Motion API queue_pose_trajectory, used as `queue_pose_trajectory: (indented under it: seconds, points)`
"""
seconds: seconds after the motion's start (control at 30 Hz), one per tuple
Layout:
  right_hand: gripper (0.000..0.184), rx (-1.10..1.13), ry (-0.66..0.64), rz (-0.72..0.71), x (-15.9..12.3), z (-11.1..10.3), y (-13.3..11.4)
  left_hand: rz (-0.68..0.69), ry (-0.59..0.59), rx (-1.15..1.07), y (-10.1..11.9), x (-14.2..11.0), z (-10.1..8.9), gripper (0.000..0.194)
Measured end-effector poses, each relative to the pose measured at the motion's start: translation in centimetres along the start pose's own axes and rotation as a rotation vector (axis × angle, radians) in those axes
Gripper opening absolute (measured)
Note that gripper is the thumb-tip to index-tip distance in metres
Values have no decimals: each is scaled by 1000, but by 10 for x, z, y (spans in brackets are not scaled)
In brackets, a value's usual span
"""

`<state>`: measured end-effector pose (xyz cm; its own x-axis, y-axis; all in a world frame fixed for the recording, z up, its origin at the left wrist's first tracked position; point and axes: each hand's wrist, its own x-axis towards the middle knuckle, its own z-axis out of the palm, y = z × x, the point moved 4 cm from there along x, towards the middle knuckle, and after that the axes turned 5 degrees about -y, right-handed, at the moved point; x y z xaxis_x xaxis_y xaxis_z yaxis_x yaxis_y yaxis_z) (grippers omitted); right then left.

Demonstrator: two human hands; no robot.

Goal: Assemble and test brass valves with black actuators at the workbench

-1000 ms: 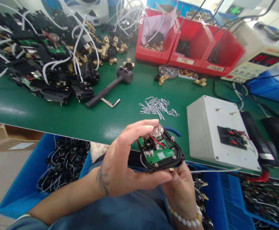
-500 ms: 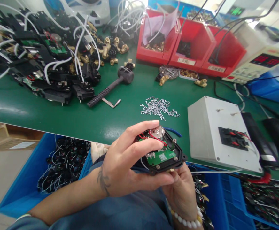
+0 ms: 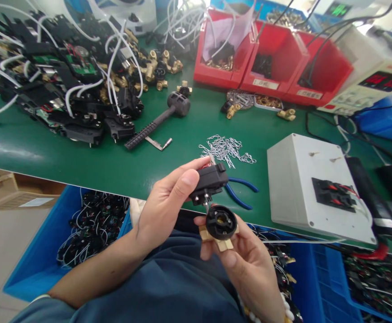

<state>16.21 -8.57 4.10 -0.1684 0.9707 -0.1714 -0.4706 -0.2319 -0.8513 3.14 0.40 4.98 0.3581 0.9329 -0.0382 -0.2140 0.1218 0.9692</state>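
My L hand (image 3: 164, 202) has the black housing (image 3: 211, 179) pinched, thumb on the near side, fingers round the back; prob. held edge-on so its underside is turned twd my R hand (image 3: 253, 264). That one grips a brass valve (image 3: 225, 245) from below, fingers & thumb round its arms, w/ the black collar (image 3: 221, 223) mouth-up, I'd guess so its inside can be seen. Both pcs sit close together near the bench (image 3: 128, 168) front edge, housing beyond & a bit L of the collar. A thin metal pin (image 3: 207, 207) shows in the gap; can't tell if it touches both.

Just beyond: blue pliers (image 3: 238, 200), partly hidden by the housing, & a loose heap of clips (image 3: 227, 148), both prob. there for easy reach. Farther L the mallet (image 3: 160, 120) lies w/ a crank (image 3: 158, 144) by its handle, seemingly parked aside. Grey box (image 3: 293, 188) on the R, sockets up, presumably for quick access.

Back L, a pile of black units (image 3: 93, 101); back R, red bins (image 3: 216, 77), mouths my way, prob. for picking, then a PSU (image 3: 384, 83), display facing in. Blue crates (image 3: 24, 269) below hold more parts, likely to save top space.
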Motion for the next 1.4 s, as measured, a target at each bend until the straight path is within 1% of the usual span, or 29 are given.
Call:
queue_pose_trajectory:
  seconds: [0.1,0.2,0.33,0.4,0.5,0.6,0.8,0.93,1.07,1.17,1.23,1.33,1.4]
  points:
    - [45,10,-7,-3,1,1,0,-50,-9,-115,-4,2,2,46]
    - [41,31,-22,-2,2,1,3,-44,-3,-176,-2,4,4,46]
    - [38,30,-14,-2,3,0,5,-40,9,-119,0,4,3,47]
    - [38,26,-8,-3,3,-1,6,-29,13,-86,0,2,2,45]
    - [37,45,-19,-3,3,-1,5,25,39,-38,3,-1,1,38]
    - [37,66,-32,1,3,-1,6,61,60,7,6,-4,1,38]
    - [36,82,-15,19,2,0,8,83,37,53,7,-5,2,39]
    - [37,80,1,9,2,-1,9,161,4,180,9,-8,3,39]
    - [37,103,-8,32,3,-1,6,320,-7,410,16,-12,6,41]
    - [39,133,-37,67,5,3,1,421,-21,479,19,-14,9,43]
    - [37,100,0,34,6,5,-2,471,-36,511,21,-15,12,45]
    - [31,-46,137,-76,7,4,-4,504,-44,572,21,-14,16,44]
    - [30,-122,198,-110,8,4,-1,504,-42,595,21,-12,16,43]
